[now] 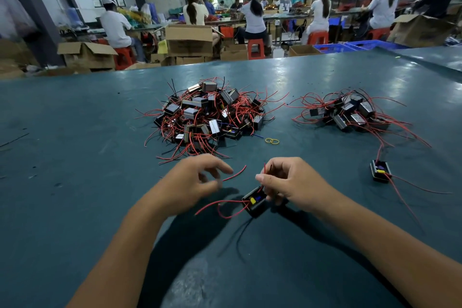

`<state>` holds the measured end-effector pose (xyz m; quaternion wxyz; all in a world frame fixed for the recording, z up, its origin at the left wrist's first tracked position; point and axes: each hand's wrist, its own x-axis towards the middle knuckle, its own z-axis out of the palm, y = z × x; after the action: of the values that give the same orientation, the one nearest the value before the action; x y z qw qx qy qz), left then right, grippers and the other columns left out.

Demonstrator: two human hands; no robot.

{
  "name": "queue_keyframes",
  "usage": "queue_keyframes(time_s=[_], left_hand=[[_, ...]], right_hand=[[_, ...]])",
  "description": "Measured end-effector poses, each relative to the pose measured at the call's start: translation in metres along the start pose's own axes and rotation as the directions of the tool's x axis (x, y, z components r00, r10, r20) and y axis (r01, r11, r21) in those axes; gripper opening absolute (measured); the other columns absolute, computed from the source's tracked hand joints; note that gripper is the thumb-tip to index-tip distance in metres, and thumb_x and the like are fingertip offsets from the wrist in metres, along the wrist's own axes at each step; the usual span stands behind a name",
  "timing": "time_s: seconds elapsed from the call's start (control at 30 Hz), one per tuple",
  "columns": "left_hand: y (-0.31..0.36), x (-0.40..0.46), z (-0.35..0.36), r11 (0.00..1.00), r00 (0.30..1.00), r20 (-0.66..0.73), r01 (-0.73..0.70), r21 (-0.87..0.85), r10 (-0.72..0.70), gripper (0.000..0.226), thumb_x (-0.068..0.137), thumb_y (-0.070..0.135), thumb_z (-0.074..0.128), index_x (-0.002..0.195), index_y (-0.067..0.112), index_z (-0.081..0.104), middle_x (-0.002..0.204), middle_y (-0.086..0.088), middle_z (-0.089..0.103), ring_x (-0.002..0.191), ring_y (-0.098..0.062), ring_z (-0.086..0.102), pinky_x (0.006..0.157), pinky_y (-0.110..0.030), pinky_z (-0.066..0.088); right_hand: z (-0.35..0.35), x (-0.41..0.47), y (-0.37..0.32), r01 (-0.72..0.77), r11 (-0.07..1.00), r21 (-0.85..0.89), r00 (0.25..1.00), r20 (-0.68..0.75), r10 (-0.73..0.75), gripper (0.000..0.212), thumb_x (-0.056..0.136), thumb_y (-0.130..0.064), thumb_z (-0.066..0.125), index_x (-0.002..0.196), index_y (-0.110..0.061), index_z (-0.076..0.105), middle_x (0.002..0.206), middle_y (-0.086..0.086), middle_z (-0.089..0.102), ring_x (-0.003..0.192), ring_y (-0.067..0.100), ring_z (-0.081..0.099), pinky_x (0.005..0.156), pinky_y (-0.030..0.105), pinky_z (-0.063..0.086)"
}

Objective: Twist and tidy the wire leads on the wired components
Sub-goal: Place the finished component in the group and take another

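Table [75, 157]: teal work surface | large pile [205, 115] of wired components: centre, far side | smaller pile [350, 112]: right | left hand [192, 180]: fingers loosely curled, a red lead [235, 174] at its fingertips, grip unclear | right hand [292, 182]: pinches red wire above black component [255, 201], which sits between both hands | single component [380, 170]: right | yellow rubber bands [272, 141]: beside large pile

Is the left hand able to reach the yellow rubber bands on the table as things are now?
Probably yes. The left hand pinches only a thin red wire, and the rubber bands lie apart on bare table ahead and to its right, beside the big pile. Nothing stands between.
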<state>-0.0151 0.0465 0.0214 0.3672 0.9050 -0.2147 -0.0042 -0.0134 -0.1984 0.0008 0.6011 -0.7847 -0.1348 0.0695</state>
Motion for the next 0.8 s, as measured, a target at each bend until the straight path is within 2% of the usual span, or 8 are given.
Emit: queue_keyframes(time_s=[0.03, 0.1, 0.17, 0.23, 0.37, 0.57, 0.7, 0.8], left_hand=[[0.002, 0.0, 0.0, 0.994, 0.998, -0.054, 0.025, -0.108, -0.031, 0.019, 0.092, 0.017, 0.069, 0.101, 0.034, 0.072, 0.101, 0.013, 0.07, 0.09, -0.011, 0.066, 0.084, -0.033, 0.056], [0.008, 0.002, 0.008, 0.972, 0.998, -0.019, 0.047, -0.232, -0.052, 0.012, 0.092, 0.024, 0.071, 0.101, 0.03, 0.072, 0.099, 0.012, 0.073, 0.091, -0.013, 0.067, 0.081, -0.028, 0.056], [0.012, 0.002, 0.021, 0.983, 0.993, 0.108, 0.057, -0.173, -0.039, 0.016, 0.087, 0.031, 0.076, 0.102, 0.028, 0.071, 0.097, 0.012, 0.073, 0.089, -0.012, 0.067, 0.075, -0.022, 0.054], [0.013, 0.002, 0.03, 0.994, 0.983, 0.178, 0.066, -0.087, -0.049, 0.02, 0.084, 0.034, 0.079, 0.101, 0.028, 0.07, 0.094, 0.012, 0.071, 0.084, -0.018, 0.067, 0.073, -0.03, 0.055], [0.013, 0.004, 0.035, 0.998, 0.987, 0.155, 0.041, -0.047, -0.033, 0.02, 0.085, 0.034, 0.077, 0.101, 0.029, 0.065, 0.095, 0.011, 0.068, 0.08, -0.023, 0.064, 0.076, -0.041, 0.054], [0.013, 0.002, 0.036, 0.992, 0.974, 0.211, -0.104, 0.075, 0.086, 0.023, 0.087, 0.03, 0.075, 0.104, 0.037, 0.062, 0.1, 0.012, 0.061, 0.082, -0.008, 0.062, 0.08, -0.03, 0.052], [0.015, 0.003, 0.036, 0.986, 0.976, 0.186, -0.133, 0.105, 0.112, 0.023, 0.087, 0.028, 0.075, 0.109, 0.032, 0.067, 0.101, 0.008, 0.062, 0.085, -0.005, 0.063, 0.081, -0.024, 0.051], [0.015, 0.003, 0.036, 0.983, 0.975, 0.18, -0.148, 0.103, 0.128, 0.023, 0.087, 0.026, 0.076, 0.109, 0.029, 0.07, 0.1, 0.008, 0.062, 0.083, -0.007, 0.064, 0.079, -0.024, 0.051]], right_hand=[[0.001, 0.0, -0.001, 0.0, 1.0, -0.02, 1.0, 0.017, 0.0, 0.016, 0.093, -0.012, 0.066, 0.082, -0.004, 0.059, 0.061, 0.003, 0.063, 0.055, 0.019, 0.065, 0.047, 0.029, 0.051], [0.002, 0.0, -0.002, 0.0, 0.999, -0.042, 1.0, 0.03, 0.001, 0.014, 0.094, -0.011, 0.065, 0.082, -0.005, 0.06, 0.061, 0.002, 0.063, 0.056, 0.019, 0.064, 0.049, 0.029, 0.051], [0.003, 0.0, -0.002, 0.004, 0.998, -0.063, 1.0, 0.03, -0.002, 0.011, 0.093, -0.008, 0.064, 0.084, -0.004, 0.061, 0.061, 0.002, 0.063, 0.056, 0.018, 0.062, 0.049, 0.028, 0.05], [0.003, 0.002, -0.001, 0.001, 0.996, -0.084, 1.0, 0.021, 0.0, 0.008, 0.092, -0.004, 0.063, 0.085, -0.001, 0.063, 0.062, 0.005, 0.063, 0.056, 0.019, 0.06, 0.05, 0.027, 0.049], [0.0, 0.003, 0.001, -0.017, 0.987, -0.16, 1.0, -0.007, 0.016, 0.007, 0.088, -0.002, 0.06, 0.085, -0.006, 0.065, 0.062, 0.007, 0.064, 0.056, 0.02, 0.058, 0.051, 0.031, 0.048], [-0.005, 0.003, 0.002, 0.0, 0.935, -0.353, 1.0, -0.007, -0.003, 0.01, 0.084, -0.01, 0.068, 0.076, -0.016, 0.066, 0.053, -0.009, 0.063, 0.044, 0.001, 0.051, 0.046, 0.017, 0.04], [-0.007, 0.003, 0.002, -0.021, 0.936, -0.353, 1.0, -0.019, 0.015, 0.011, 0.081, -0.007, 0.065, 0.074, -0.015, 0.067, 0.055, -0.005, 0.065, 0.048, 0.011, 0.055, 0.047, 0.022, 0.044], [-0.007, 0.003, 0.002, -0.05, 0.952, -0.301, 0.998, -0.037, 0.041, 0.011, 0.08, -0.005, 0.063, 0.073, -0.012, 0.068, 0.051, -0.004, 0.062, 0.043, 0.006, 0.052, 0.043, 0.017, 0.039]])
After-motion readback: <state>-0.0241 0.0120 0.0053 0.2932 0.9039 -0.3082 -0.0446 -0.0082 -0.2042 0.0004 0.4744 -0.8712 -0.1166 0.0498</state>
